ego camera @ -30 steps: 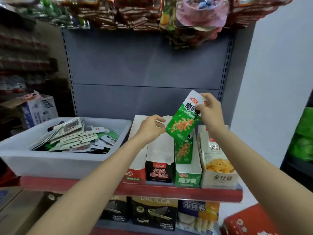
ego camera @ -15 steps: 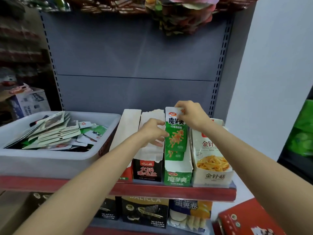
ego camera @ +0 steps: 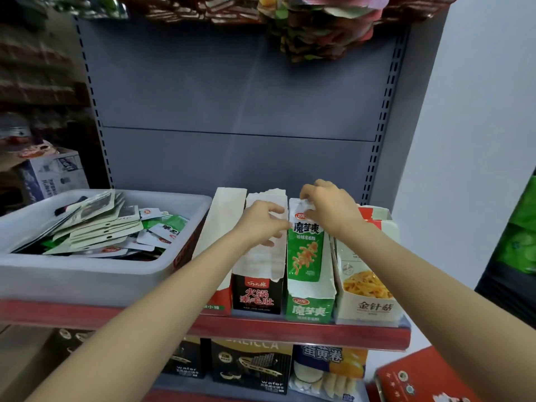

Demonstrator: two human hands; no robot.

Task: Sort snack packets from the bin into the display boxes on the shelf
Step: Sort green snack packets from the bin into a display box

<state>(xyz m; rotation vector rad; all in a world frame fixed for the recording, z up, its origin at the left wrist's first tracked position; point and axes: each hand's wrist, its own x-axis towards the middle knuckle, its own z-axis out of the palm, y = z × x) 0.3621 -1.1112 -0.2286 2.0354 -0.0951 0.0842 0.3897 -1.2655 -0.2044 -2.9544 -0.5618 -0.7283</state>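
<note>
A green snack packet (ego camera: 305, 250) stands upright in the green display box (ego camera: 309, 307) on the shelf. My right hand (ego camera: 330, 208) pinches the packet's white top edge. My left hand (ego camera: 262, 224) rests with curled fingers on the torn rim of the black display box (ego camera: 256, 294) just to the left. A white box with a red and green base (ego camera: 222, 227) stands left of that, and a cream box with a noodle picture (ego camera: 368, 288) stands on the right. The white bin (ego camera: 87, 274) at left holds several loose packets (ego camera: 98, 224).
The red shelf edge (ego camera: 290, 332) runs below the boxes. Wafer boxes (ego camera: 252, 367) sit on the lower shelf, and a red carton (ego camera: 426, 375) lies at the bottom right. Hanging snack bags (ego camera: 319, 27) crowd the top. A grey back panel stands behind.
My right hand has brought the green packet down from a tilted hold in the air into the green box, where it stands upright. My left hand stayed at the black box.
</note>
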